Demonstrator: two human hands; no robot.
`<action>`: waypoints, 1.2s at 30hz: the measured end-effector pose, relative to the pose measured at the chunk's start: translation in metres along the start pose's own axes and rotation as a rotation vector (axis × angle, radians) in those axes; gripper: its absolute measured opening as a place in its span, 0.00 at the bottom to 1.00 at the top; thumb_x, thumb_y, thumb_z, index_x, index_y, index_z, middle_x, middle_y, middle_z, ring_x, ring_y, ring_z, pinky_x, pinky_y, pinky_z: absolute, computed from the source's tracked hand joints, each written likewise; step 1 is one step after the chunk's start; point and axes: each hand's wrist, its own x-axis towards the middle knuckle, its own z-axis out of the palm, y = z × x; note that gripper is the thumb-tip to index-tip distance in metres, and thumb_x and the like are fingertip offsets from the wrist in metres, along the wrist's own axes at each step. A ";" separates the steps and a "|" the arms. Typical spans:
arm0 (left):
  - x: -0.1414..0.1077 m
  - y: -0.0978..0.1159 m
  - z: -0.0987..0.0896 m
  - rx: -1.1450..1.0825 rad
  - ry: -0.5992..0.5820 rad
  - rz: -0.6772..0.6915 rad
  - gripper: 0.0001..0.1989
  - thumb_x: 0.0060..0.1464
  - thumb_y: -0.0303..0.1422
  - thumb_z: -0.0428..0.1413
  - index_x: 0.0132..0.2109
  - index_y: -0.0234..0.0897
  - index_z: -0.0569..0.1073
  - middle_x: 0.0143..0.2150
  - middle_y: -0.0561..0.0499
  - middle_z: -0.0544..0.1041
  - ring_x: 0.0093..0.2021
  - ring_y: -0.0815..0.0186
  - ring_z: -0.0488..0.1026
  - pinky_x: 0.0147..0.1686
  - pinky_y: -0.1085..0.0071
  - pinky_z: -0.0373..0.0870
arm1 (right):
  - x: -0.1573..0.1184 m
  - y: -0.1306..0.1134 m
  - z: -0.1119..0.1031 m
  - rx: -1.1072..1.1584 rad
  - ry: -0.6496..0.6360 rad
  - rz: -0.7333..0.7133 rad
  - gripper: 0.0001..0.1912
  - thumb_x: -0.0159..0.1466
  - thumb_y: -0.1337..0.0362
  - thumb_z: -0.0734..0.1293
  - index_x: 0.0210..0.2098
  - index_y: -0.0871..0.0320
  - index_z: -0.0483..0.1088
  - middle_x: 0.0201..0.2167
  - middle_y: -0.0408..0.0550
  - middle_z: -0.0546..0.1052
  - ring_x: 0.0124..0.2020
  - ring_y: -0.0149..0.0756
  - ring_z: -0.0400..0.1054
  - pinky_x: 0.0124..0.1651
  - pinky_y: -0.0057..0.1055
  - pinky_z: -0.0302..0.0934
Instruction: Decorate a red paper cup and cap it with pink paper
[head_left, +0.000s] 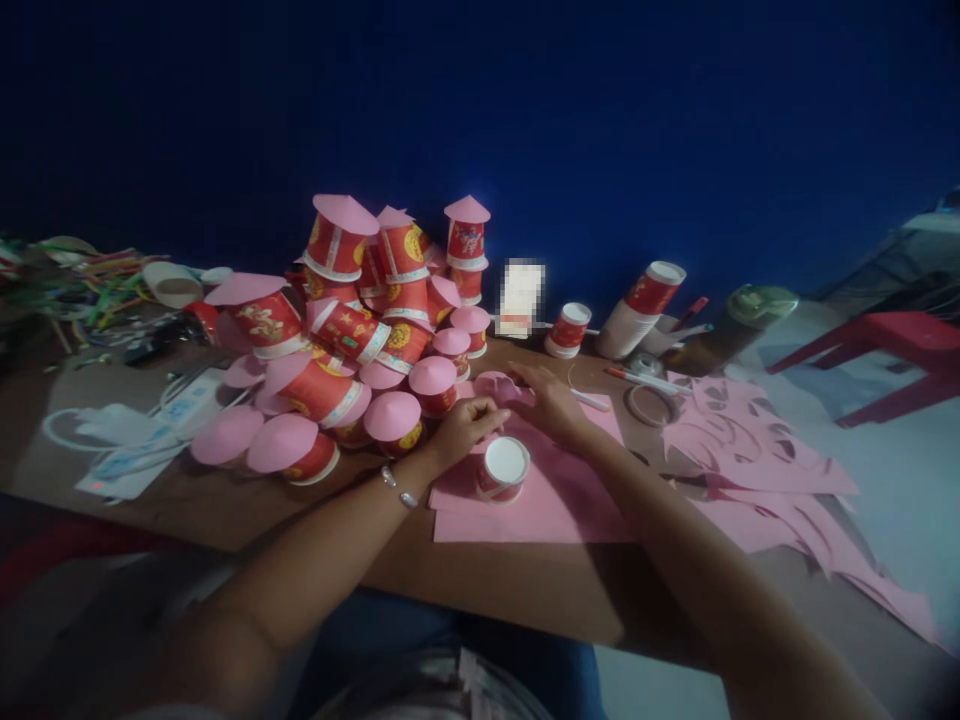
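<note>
While a blue wall (480,110) backs the brown table (480,580) | right hand (553,402) grasps pink paper (495,384) | left hand (471,425): grip unclear

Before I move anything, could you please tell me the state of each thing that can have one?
Power strip, red light lit
Pink sheets, flat, layered
Pink offcuts, cut up, spread out
Cup between the arms, standing, without a cone
Cone-topped cups, piled, some upright, some tipped
Tall cup stack, leaning
Pink piece by right hand, bent

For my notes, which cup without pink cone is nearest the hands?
The red cup on the pink paper, between the forearms; the other coneless cups are farther back.
</note>
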 end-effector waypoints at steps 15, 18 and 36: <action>0.001 -0.005 -0.002 0.022 -0.027 0.018 0.23 0.54 0.50 0.61 0.26 0.36 0.67 0.20 0.58 0.63 0.21 0.75 0.57 0.23 0.74 0.51 | 0.020 -0.024 0.004 -0.587 -0.354 -0.214 0.30 0.70 0.71 0.56 0.71 0.67 0.53 0.57 0.70 0.74 0.51 0.53 0.73 0.46 0.43 0.71; 0.001 -0.004 -0.001 0.021 -0.025 0.017 0.23 0.54 0.51 0.61 0.27 0.35 0.68 0.20 0.58 0.64 0.21 0.75 0.57 0.23 0.74 0.52 | 0.018 -0.023 0.005 -0.653 -0.365 -0.222 0.29 0.72 0.70 0.54 0.71 0.67 0.54 0.56 0.69 0.74 0.50 0.52 0.73 0.44 0.42 0.70; 0.002 -0.001 0.000 0.010 -0.040 0.000 0.21 0.54 0.49 0.61 0.27 0.35 0.69 0.20 0.59 0.63 0.19 0.76 0.56 0.21 0.75 0.51 | 0.023 -0.028 0.003 -0.777 -0.354 -0.217 0.24 0.73 0.70 0.53 0.66 0.71 0.60 0.47 0.67 0.77 0.45 0.51 0.73 0.40 0.39 0.66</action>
